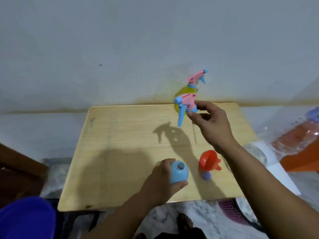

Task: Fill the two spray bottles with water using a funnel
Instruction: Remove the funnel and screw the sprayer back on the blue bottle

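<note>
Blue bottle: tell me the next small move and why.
Probably set the spray head down on the table and pick up the red funnel. The right hand holds the head lifted clear, the left hand steadies the blue bottle, and its mouth is open.

The light is dim and bluish, coming from above and behind my right side, so my right hand (209,124) and the spray head (185,107) it holds throw a clear dark shadow leftward onto the wooden table (120,144), with a broader, softer shadow spreading under my left hand (160,180). The whole view is soft and slightly blurred, with no harsh glare. The wide lens bends the table's edges and stretches my forearms toward the lower corners.
</note>
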